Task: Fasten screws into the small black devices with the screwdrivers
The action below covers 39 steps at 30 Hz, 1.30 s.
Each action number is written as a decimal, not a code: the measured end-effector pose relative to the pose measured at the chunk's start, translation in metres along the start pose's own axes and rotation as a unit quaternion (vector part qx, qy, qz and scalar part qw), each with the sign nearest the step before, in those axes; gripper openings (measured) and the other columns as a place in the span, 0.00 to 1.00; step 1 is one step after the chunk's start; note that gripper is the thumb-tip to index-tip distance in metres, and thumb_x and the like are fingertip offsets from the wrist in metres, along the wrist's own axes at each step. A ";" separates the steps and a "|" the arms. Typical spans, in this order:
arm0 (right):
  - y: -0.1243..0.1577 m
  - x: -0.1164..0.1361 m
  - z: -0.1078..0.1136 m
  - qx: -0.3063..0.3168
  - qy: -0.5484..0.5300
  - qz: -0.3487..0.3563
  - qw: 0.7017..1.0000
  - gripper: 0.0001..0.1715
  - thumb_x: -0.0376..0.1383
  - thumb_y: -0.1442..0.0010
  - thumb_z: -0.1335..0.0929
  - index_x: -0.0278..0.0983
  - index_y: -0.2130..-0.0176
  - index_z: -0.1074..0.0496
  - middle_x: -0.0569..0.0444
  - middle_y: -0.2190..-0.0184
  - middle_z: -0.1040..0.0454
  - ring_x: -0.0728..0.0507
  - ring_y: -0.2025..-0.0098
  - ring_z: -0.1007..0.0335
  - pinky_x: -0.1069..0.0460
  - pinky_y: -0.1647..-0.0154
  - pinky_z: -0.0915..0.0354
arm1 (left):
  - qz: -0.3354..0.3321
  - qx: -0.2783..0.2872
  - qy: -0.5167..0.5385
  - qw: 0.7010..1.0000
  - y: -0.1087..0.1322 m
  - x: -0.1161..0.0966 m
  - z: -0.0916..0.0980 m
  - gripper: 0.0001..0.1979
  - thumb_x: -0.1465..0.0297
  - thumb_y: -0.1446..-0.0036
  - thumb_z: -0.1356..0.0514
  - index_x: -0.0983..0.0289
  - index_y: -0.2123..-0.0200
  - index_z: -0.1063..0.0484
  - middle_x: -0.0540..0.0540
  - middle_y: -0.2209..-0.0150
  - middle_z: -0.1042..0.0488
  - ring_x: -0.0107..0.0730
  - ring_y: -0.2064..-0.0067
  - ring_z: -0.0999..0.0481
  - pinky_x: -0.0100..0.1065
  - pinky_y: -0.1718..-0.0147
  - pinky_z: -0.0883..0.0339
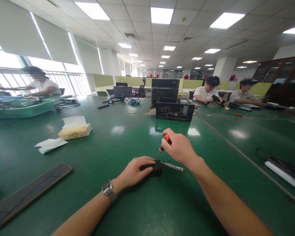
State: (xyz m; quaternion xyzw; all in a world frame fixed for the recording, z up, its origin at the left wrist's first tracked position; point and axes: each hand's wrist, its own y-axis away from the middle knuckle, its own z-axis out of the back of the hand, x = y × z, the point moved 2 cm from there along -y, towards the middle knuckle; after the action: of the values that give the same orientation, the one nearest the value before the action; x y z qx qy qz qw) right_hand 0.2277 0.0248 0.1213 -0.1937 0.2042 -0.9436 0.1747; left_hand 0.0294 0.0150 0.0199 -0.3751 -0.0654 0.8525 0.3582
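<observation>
My left hand (135, 171) lies closed over a small black box (155, 168) on the green table, pressing it down. My right hand (178, 147) is wrapped round an orange-and-black screwdriver (163, 146), held tilted, its tip meeting the top of the black box. A second, silver tool (172, 167) lies on the table just right of the box, under my right wrist. A watch sits on my left wrist.
A tissue pack (75, 129) and a loose tissue (50, 144) lie at the left. A long dark slab (27, 194) rests near the front left. A black computer case (175, 109) stands ahead. Three other people sit at the far tables. Cables and a white device (284, 170) lie at the right.
</observation>
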 end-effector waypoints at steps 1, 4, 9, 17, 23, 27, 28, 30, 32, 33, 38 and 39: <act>0.000 0.000 0.000 0.002 0.001 -0.002 1.000 0.12 0.41 0.38 0.40 0.42 0.57 0.31 0.56 0.73 0.25 0.45 0.73 0.33 0.53 0.74 0.53 | 0.012 -0.003 0.011 1.000 0.000 0.000 0.000 0.14 0.66 0.39 0.44 0.62 0.51 0.26 0.57 0.52 0.24 0.35 0.53 0.25 0.37 0.49 0.31; 0.000 -0.002 0.000 -0.002 -0.001 -0.015 1.000 0.15 0.46 0.37 0.40 0.42 0.58 0.31 0.55 0.73 0.25 0.45 0.73 0.32 0.54 0.74 0.52 | 0.042 -0.011 0.034 0.998 -0.001 0.000 -0.001 0.14 0.67 0.40 0.43 0.63 0.53 0.26 0.56 0.55 0.23 0.35 0.55 0.24 0.35 0.52 0.30; -0.005 -0.005 -0.004 -0.012 -0.005 -0.030 0.999 0.16 0.47 0.37 0.41 0.41 0.61 0.31 0.55 0.75 0.26 0.45 0.73 0.33 0.54 0.74 0.52 | 0.060 -0.020 0.051 0.997 -0.002 0.002 -0.003 0.12 0.68 0.39 0.44 0.62 0.54 0.25 0.55 0.57 0.23 0.34 0.56 0.24 0.34 0.53 0.31; -0.008 -0.007 -0.003 0.009 -0.016 -0.030 0.999 0.16 0.45 0.39 0.39 0.41 0.54 0.33 0.55 0.72 0.25 0.44 0.73 0.33 0.54 0.74 0.51 | -0.003 0.006 0.048 0.999 -0.002 0.005 0.001 0.13 0.68 0.37 0.46 0.62 0.52 0.26 0.56 0.53 0.24 0.34 0.52 0.26 0.38 0.48 0.32; -0.005 -0.003 -0.003 0.003 -0.033 -0.013 0.999 0.14 0.45 0.38 0.40 0.42 0.59 0.31 0.56 0.75 0.27 0.46 0.75 0.35 0.54 0.74 0.51 | -0.028 0.030 0.032 0.999 -0.001 0.006 0.006 0.14 0.68 0.37 0.46 0.59 0.52 0.25 0.57 0.50 0.26 0.34 0.50 0.26 0.37 0.47 0.33; -0.003 0.002 -0.002 0.013 -0.037 -0.002 0.999 0.12 0.40 0.41 0.39 0.43 0.57 0.32 0.57 0.74 0.27 0.46 0.75 0.36 0.54 0.74 0.52 | -0.031 0.054 0.037 0.997 0.001 0.004 0.008 0.14 0.69 0.36 0.47 0.58 0.51 0.25 0.57 0.48 0.28 0.35 0.49 0.27 0.39 0.46 0.34; -0.002 0.003 -0.002 0.012 -0.038 -0.001 0.999 0.12 0.41 0.41 0.38 0.43 0.57 0.33 0.57 0.73 0.27 0.46 0.74 0.35 0.54 0.74 0.52 | -0.032 0.060 0.038 0.997 0.001 0.004 0.008 0.14 0.69 0.37 0.47 0.58 0.50 0.26 0.57 0.48 0.28 0.36 0.48 0.28 0.39 0.46 0.34; -0.001 0.005 -0.002 0.007 -0.037 -0.002 0.999 0.13 0.45 0.40 0.38 0.43 0.58 0.32 0.57 0.74 0.27 0.45 0.73 0.34 0.54 0.74 0.52 | -0.032 0.067 0.035 0.997 0.001 0.004 0.008 0.15 0.68 0.37 0.45 0.57 0.49 0.26 0.57 0.47 0.29 0.36 0.48 0.28 0.39 0.45 0.35; 0.000 0.006 -0.002 0.001 -0.035 -0.008 0.999 0.18 0.51 0.39 0.39 0.42 0.61 0.31 0.56 0.75 0.27 0.45 0.73 0.34 0.54 0.74 0.52 | -0.031 0.070 0.030 0.997 0.002 0.004 0.008 0.15 0.67 0.38 0.44 0.57 0.49 0.27 0.56 0.46 0.30 0.37 0.47 0.28 0.39 0.45 0.35; 0.000 0.006 -0.002 -0.001 -0.035 -0.009 0.999 0.19 0.52 0.38 0.40 0.41 0.63 0.31 0.56 0.75 0.27 0.45 0.74 0.34 0.54 0.74 0.52 | -0.030 0.071 0.028 0.997 0.002 0.005 0.008 0.15 0.67 0.38 0.43 0.57 0.49 0.27 0.56 0.46 0.30 0.36 0.47 0.28 0.39 0.45 0.35; -0.001 0.007 -0.002 0.000 -0.032 -0.009 0.999 0.11 0.42 0.39 0.40 0.41 0.62 0.32 0.56 0.75 0.28 0.46 0.74 0.35 0.54 0.74 0.52 | -0.014 0.062 0.037 0.997 0.002 0.006 0.005 0.14 0.67 0.36 0.46 0.58 0.50 0.26 0.57 0.47 0.30 0.35 0.48 0.28 0.38 0.46 0.35; -0.001 0.008 -0.001 0.004 -0.028 -0.011 1.000 0.10 0.41 0.40 0.39 0.41 0.61 0.32 0.56 0.75 0.28 0.46 0.74 0.35 0.54 0.74 0.52 | -0.010 0.058 0.039 0.998 0.001 0.007 0.005 0.14 0.67 0.36 0.46 0.58 0.50 0.26 0.57 0.47 0.29 0.35 0.48 0.28 0.38 0.46 0.35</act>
State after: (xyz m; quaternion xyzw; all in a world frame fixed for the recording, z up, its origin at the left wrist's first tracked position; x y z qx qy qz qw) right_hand 0.2202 0.0232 0.1233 -0.2220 0.1932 -0.9404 0.1705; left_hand 0.0225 0.0190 0.0187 -0.3861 -0.0057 0.8360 0.3899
